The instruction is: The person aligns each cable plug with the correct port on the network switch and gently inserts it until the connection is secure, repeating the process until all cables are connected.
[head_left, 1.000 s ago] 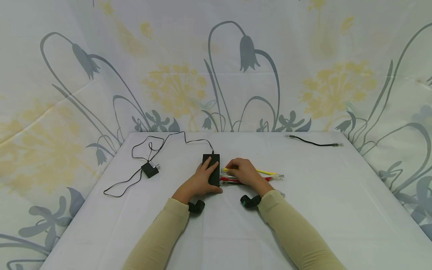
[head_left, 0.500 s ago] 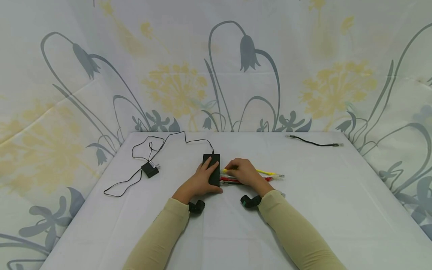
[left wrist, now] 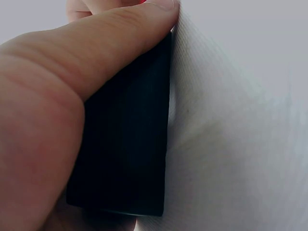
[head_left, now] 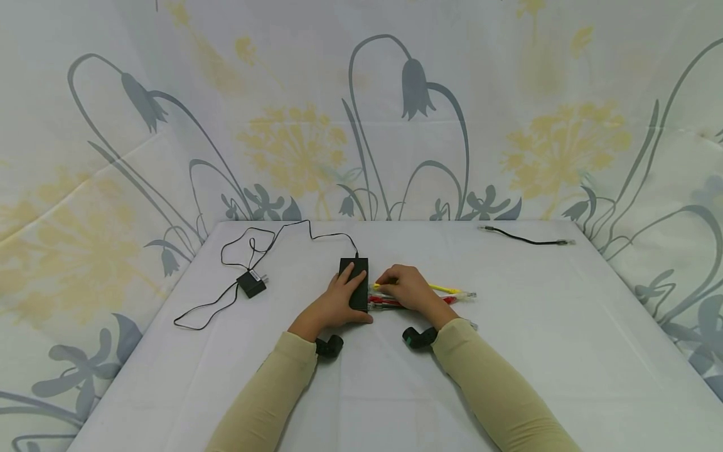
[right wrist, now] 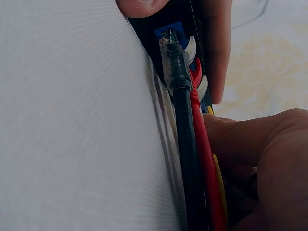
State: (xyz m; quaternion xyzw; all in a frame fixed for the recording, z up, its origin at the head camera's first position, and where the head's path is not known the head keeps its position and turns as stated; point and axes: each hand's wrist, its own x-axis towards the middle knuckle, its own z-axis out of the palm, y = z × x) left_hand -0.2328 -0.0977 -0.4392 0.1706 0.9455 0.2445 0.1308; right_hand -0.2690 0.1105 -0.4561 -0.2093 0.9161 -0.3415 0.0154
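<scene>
My left hand [head_left: 337, 300] holds a black network switch [head_left: 359, 296] on the table, fingers spread over its top and thumb along its near end. In the left wrist view the thumb lies across the dark casing [left wrist: 127, 144]. Just right of the switch, my right hand [head_left: 409, 289] pinches a yellow network cable [head_left: 445, 289] close to its left end; its tip at the port is hidden. Below it, a black network cable [right wrist: 185, 130] has its clear plug at a blue port. A red network cable [right wrist: 206, 154] runs beside it to the same port side.
A power adapter [head_left: 251, 284] lies to the left, its thin cord [head_left: 330, 235] looping back to the switch. Another short black network cable [head_left: 522, 239] lies at the far right of the white table [head_left: 565, 351]. A floral cloth [head_left: 418, 157] hangs behind.
</scene>
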